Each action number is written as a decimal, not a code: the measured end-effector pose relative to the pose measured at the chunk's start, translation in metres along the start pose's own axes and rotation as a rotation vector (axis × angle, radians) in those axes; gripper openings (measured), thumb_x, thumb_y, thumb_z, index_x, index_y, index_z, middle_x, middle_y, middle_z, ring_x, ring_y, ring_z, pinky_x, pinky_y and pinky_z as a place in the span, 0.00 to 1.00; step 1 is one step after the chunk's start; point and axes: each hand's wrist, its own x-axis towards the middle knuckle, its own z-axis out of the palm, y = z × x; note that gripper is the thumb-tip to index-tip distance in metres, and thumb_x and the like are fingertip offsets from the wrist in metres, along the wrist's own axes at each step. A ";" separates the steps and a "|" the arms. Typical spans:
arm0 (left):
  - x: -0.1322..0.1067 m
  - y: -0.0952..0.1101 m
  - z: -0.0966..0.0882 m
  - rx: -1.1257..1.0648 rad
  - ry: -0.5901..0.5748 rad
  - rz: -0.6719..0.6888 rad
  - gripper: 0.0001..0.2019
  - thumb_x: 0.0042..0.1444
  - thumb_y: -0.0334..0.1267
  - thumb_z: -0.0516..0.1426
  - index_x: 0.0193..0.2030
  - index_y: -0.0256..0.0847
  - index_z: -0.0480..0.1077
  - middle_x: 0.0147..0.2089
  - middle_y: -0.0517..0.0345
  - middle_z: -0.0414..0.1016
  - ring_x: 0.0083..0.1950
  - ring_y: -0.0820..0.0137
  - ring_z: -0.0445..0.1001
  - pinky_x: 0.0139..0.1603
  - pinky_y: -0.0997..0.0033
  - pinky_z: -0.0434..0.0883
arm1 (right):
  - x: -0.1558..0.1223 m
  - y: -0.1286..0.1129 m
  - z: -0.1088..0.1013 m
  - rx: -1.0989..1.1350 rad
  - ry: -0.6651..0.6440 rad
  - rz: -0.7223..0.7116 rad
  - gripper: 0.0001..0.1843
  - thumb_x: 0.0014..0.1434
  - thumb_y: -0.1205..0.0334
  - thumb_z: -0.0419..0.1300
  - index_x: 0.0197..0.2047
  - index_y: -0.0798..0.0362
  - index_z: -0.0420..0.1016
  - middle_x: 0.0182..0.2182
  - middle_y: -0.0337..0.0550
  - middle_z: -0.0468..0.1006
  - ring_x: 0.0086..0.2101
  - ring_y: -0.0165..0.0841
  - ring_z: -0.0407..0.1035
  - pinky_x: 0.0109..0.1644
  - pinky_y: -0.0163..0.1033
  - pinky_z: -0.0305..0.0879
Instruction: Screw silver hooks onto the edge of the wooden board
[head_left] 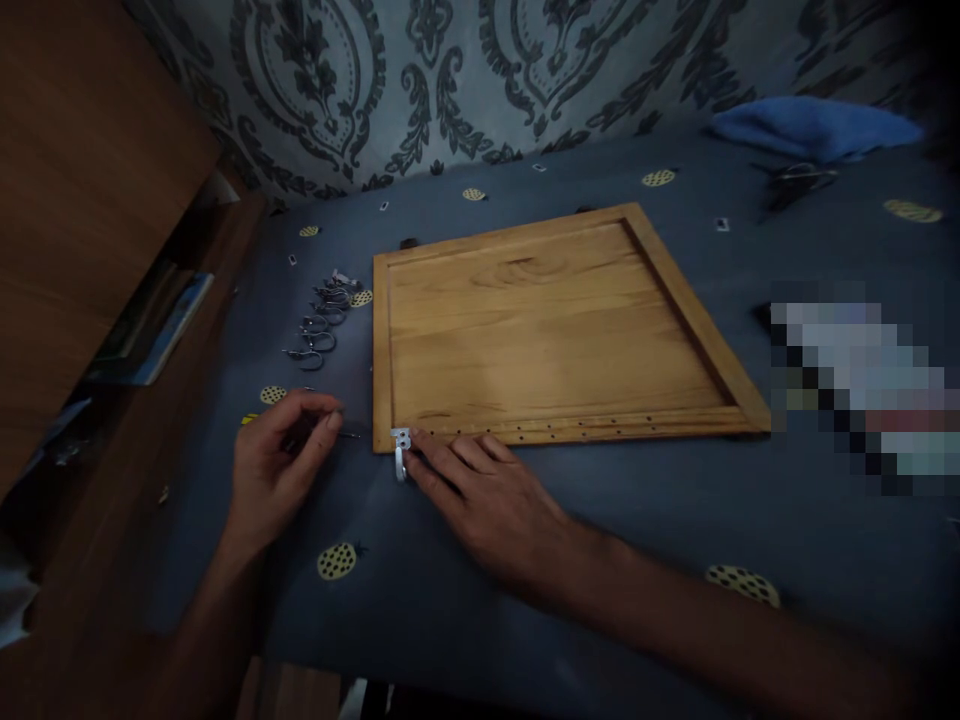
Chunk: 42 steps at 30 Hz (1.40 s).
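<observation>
While the nearly closed left hand [279, 460] seemingly holds a thin shaft [350, 435], the open right hand [495, 505] presses a metal hook [400, 466], probably light, stiff, best gripped by its plate [403, 438].

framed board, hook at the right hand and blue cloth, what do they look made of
Framed board: probably wood, perhaps varnished, given its brown grain and soft sheen.
Hook by the right hand: likely metal, with a bright silvery finish and small holes in its plate.
Blue cloth: apparently soft, matte fabric, judging by its rumpled shape.
</observation>
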 end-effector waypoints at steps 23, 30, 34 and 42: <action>-0.029 -0.063 -0.058 0.149 0.348 -0.351 0.15 0.59 0.51 0.58 0.42 0.40 0.74 0.31 0.60 0.74 0.32 0.68 0.73 0.32 0.72 0.70 | -0.001 0.004 0.009 -0.067 0.138 -0.036 0.25 0.63 0.77 0.55 0.62 0.61 0.74 0.58 0.56 0.80 0.48 0.42 0.73 0.49 0.46 0.71; -0.043 -0.085 -0.056 0.356 0.246 -0.253 0.12 0.63 0.44 0.54 0.44 0.42 0.75 0.40 0.53 0.79 0.43 0.61 0.77 0.45 0.62 0.74 | -0.001 0.005 0.010 -0.096 0.134 -0.047 0.26 0.64 0.78 0.52 0.62 0.57 0.74 0.57 0.55 0.80 0.49 0.42 0.74 0.49 0.46 0.71; -0.040 -0.083 -0.052 0.430 0.178 -0.139 0.17 0.66 0.38 0.51 0.56 0.42 0.76 0.54 0.45 0.76 0.57 0.55 0.74 0.60 0.51 0.72 | -0.001 0.005 0.011 -0.117 0.164 -0.052 0.26 0.62 0.79 0.52 0.61 0.59 0.75 0.56 0.55 0.81 0.48 0.42 0.74 0.48 0.46 0.72; -0.036 -0.084 -0.059 0.394 -0.034 0.008 0.13 0.67 0.41 0.56 0.52 0.46 0.79 0.53 0.50 0.81 0.55 0.59 0.76 0.60 0.55 0.75 | 0.000 0.005 0.011 -0.103 0.172 -0.049 0.24 0.63 0.77 0.55 0.61 0.59 0.75 0.56 0.56 0.80 0.48 0.42 0.74 0.50 0.47 0.71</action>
